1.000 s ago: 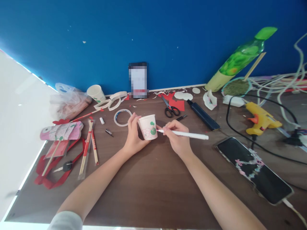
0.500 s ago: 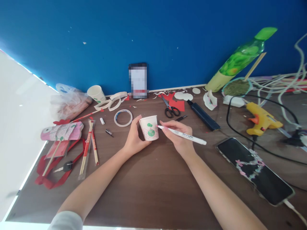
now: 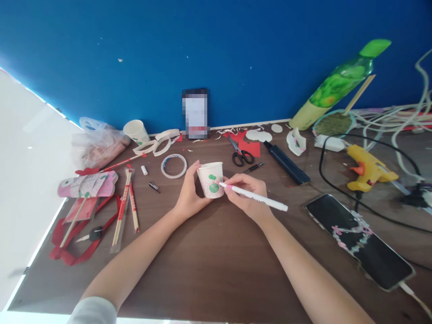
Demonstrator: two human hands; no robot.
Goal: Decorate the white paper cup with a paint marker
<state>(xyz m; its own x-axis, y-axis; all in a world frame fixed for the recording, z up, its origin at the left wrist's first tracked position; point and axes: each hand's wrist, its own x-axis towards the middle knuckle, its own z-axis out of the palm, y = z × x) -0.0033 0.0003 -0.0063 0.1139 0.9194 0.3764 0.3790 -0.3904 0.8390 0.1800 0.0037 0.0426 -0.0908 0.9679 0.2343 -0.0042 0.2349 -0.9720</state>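
Observation:
A white paper cup (image 3: 206,173) printed with a green plant design stands slightly tilted in the middle, faint pink lines on its side. My left hand (image 3: 189,193) is closed round its left side and base. Between the fingers of my right hand (image 3: 248,193) is a white acrylic marker (image 3: 266,201), its tip at the right front of the cup, beside the green print. Just behind my right hand lie a black pen (image 3: 254,167) and black-handled scissors (image 3: 242,156).
A tape roll (image 3: 173,166), chopsticks (image 3: 122,209) and a second cup (image 3: 135,131) are on the left. A yellow glue gun (image 3: 369,168), a cabled phone (image 3: 357,240), a black stick-shaped object (image 3: 286,163) and a green bottle (image 3: 340,85) are on the right. A phone (image 3: 195,113) leans on the blue wall.
The marker tip has moved a little left and down across the cup's front, with my right hand shifting along. The cup stays in my left hand, nearly still.

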